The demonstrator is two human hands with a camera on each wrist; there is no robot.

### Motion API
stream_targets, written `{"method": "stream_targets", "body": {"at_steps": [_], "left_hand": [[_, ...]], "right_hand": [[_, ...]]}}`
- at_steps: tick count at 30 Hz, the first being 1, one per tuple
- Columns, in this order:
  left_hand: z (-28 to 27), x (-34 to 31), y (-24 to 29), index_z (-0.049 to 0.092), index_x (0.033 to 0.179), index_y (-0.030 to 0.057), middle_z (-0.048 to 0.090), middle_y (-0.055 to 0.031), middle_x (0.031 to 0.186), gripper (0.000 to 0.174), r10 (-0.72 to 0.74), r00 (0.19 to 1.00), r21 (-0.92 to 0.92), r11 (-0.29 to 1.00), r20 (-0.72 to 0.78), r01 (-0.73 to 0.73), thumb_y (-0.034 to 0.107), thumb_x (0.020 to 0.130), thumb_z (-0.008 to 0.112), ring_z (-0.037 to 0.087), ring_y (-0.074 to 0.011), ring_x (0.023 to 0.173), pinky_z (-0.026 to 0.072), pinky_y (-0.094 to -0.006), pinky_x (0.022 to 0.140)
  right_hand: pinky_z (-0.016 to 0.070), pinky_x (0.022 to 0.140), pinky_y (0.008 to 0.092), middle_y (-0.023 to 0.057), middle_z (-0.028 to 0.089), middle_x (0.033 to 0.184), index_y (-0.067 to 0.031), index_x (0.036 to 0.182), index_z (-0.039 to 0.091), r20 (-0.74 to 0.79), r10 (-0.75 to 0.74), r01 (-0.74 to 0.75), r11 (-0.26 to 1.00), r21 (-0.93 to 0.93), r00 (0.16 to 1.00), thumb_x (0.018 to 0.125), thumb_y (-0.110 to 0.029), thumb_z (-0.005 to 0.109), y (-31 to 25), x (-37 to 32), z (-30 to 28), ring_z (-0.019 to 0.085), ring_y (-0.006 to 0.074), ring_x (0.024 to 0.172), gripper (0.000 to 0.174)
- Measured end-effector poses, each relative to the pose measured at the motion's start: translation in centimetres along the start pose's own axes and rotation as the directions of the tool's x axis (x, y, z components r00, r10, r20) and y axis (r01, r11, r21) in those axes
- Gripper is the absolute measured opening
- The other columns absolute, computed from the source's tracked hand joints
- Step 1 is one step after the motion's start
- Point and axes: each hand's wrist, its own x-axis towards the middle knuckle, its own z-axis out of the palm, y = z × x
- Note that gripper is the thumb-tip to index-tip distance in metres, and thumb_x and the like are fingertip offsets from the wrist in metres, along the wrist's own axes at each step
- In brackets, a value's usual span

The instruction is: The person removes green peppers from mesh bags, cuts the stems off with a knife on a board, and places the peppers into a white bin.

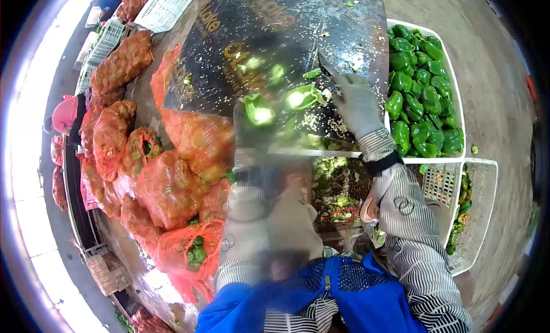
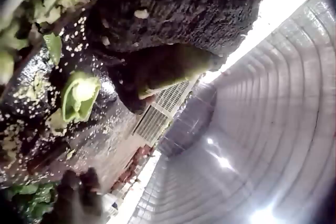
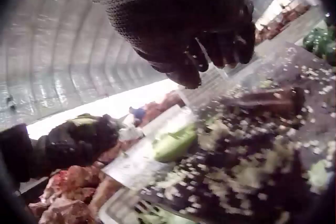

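Note:
My gloved left hand (image 2: pixel 178 16) grips a piece of green bell pepper (image 2: pixel 181 66) in the left wrist view; in the head view that hand is mostly blurred. Gloved too, my right hand (image 1: pixel 358 104) is over the right part of the dark board (image 1: pixel 209 75), fingers curled round a knife (image 1: pixel 326 64) with a dark, pointed blade. Between the hands lie two cut-open pepper halves (image 1: pixel 302 97), hollow sides up. Pale seeds and scraps of core are scattered over the board, thickest by the right hand. A small green sliver (image 1: pixel 312 73) rests near the blade.
A white crate (image 1: pixel 461 104) full of whole green peppers stands right of the board. Below it, another white crate (image 1: pixel 487 218) holds scraps. Trimmings fill a container (image 1: pixel 344 225) under the board's near edge. Red mesh sacks (image 1: pixel 172 190) crowd the left side.

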Motion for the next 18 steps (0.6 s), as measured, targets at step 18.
{"method": "stream_targets", "body": {"at_steps": [18], "left_hand": [[2.7, -9.1, 5.2, 0.050, 0.117, 0.0016, 0.058, -0.0123, 0.104, 0.024, 0.173, 0.940, 0.587, 0.743, 0.294, -0.321, 0.017, 0.100, 0.043, 0.058, -0.0192, 0.096, 0.0538, -0.0300, 0.076]], "right_hand": [[0.0490, 0.086, 0.0421, 0.0208, 0.062, 0.098, 0.0024, 0.109, 0.055, 0.123, -0.499, 0.359, 0.753, 0.551, 0.858, 0.071, -0.004, 0.064, -8.4, -9.8, -2.9, 0.061, 0.0374, 0.096, 0.039]]}}
